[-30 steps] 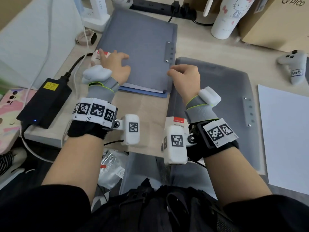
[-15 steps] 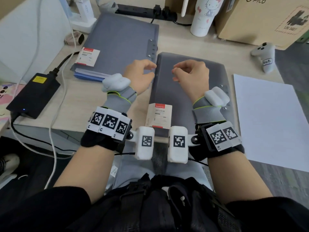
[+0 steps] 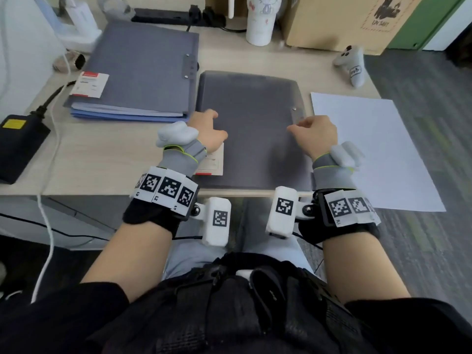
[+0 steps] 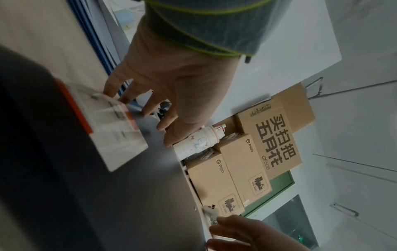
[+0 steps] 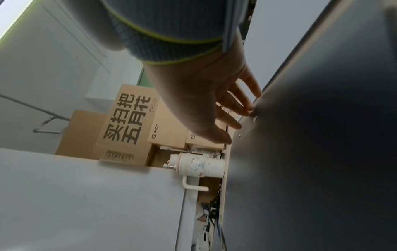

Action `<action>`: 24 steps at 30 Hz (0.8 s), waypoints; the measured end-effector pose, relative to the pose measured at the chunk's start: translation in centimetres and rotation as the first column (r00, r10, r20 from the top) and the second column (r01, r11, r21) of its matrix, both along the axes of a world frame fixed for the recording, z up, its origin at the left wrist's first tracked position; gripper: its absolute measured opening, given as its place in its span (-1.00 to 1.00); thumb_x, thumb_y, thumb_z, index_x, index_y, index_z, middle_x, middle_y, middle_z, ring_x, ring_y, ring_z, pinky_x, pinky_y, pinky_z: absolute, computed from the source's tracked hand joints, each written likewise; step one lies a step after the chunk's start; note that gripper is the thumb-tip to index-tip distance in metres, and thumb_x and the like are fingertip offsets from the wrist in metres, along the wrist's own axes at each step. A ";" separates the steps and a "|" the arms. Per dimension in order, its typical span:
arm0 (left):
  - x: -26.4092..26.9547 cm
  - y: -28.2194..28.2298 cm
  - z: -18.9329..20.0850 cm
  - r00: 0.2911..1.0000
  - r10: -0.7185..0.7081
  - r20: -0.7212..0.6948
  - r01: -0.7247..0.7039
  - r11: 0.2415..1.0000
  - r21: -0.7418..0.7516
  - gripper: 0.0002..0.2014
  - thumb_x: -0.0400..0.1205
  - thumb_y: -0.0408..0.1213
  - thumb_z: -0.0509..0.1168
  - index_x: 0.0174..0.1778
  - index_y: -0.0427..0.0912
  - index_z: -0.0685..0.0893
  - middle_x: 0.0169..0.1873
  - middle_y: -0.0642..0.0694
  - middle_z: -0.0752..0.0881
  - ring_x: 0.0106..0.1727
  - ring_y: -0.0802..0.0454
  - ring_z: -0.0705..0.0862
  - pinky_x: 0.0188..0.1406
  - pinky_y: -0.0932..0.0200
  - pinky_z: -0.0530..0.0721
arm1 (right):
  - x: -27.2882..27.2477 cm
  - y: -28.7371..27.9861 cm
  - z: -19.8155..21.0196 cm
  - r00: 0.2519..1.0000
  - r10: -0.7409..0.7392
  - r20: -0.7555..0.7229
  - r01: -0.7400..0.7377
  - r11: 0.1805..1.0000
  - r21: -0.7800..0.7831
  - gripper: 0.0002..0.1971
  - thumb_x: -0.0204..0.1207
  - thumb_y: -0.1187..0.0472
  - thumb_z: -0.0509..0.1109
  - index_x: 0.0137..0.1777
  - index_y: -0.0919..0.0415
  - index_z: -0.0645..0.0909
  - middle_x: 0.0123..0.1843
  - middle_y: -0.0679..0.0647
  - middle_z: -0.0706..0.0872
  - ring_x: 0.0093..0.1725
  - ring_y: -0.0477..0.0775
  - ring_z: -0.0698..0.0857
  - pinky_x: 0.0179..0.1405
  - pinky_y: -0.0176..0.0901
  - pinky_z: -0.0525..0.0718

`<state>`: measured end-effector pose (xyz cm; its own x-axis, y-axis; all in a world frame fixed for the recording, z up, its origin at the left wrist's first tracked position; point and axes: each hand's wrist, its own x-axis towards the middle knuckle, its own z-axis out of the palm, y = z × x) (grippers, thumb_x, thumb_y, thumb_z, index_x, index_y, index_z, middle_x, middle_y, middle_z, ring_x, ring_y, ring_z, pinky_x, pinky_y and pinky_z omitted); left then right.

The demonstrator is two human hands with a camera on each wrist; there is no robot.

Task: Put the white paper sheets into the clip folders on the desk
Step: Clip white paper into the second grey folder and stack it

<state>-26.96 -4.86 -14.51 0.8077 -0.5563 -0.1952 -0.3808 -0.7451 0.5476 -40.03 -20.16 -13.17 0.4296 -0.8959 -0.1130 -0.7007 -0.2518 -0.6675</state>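
A closed grey clip folder point(image 3: 251, 139) lies in front of me, its near end at the desk's front edge. My left hand point(image 3: 208, 129) rests on its left edge just above the white label point(image 3: 214, 163); in the left wrist view the spread fingers point(image 4: 150, 103) touch the cover by the label point(image 4: 111, 125). My right hand point(image 3: 313, 131) is at the folder's right edge, below a clip rivet point(image 3: 294, 108); its nearly straight fingertips point(image 5: 247, 108) touch that edge. Neither hand holds anything. The white paper sheets point(image 3: 370, 149) lie to the folder's right.
A stack of grey and blue folders point(image 3: 143, 70) sits at the back left. Behind stand a white cup point(image 3: 260, 24), cardboard boxes point(image 3: 339, 21) and a power strip point(image 3: 178, 17). A white controller point(image 3: 353, 66) lies back right, a black power brick point(image 3: 18, 144) far left.
My left hand left the back-left stack and came to the middle folder. Both hands then spread apart from the folder's far end to its left and right edges.
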 end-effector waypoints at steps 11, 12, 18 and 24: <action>-1.3 -0.9 -0.4 0.998 0.064 0.004 -0.063 0.998 -0.024 -0.49 0.59 -0.20 0.28 0.49 -0.11 0.40 0.55 -0.18 0.29 0.48 -0.21 0.44 0.50 -0.01 0.39 | -4.0 -1.3 -0.5 0.955 -0.040 0.295 0.002 0.992 0.128 -0.66 0.30 0.17 0.48 0.09 0.22 0.70 -0.11 0.08 0.73 -0.06 0.10 0.71 0.04 0.01 0.73; -1.4 -0.9 -0.3 0.998 0.068 0.007 -0.068 0.997 -0.037 -0.49 0.60 -0.21 0.28 0.49 -0.12 0.40 0.54 -0.18 0.30 0.47 -0.20 0.44 0.49 0.00 0.38 | -4.3 -1.4 -0.3 0.932 -0.040 0.360 -0.006 0.992 0.126 -0.67 0.31 0.20 0.46 0.09 0.22 0.69 -0.10 0.08 0.73 -0.09 0.09 0.73 -0.01 -0.01 0.74; -1.6 -0.8 0.2 0.997 0.080 0.009 -0.079 0.994 -0.078 -0.51 0.60 -0.17 0.28 0.47 -0.10 0.43 0.50 -0.19 0.38 0.46 -0.20 0.46 0.46 0.01 0.37 | -5.9 -1.3 1.6 0.749 0.009 0.663 -0.148 0.977 0.154 -0.56 0.41 0.61 0.15 0.20 0.27 0.59 0.10 0.14 0.71 -0.22 -0.02 0.76 -0.29 -0.17 0.74; -1.5 -0.2 0.9 0.990 0.116 -0.085 -0.131 0.972 -0.196 -0.56 0.56 -0.12 0.34 0.39 -0.05 0.54 0.42 -0.12 0.53 0.44 -0.08 0.50 0.41 0.12 0.41 | -6.2 0.5 4.2 0.611 0.160 0.775 -0.346 0.935 0.080 -0.54 0.45 0.39 0.35 0.38 0.27 0.53 0.31 0.12 0.66 0.23 -0.03 0.69 0.23 -0.03 0.69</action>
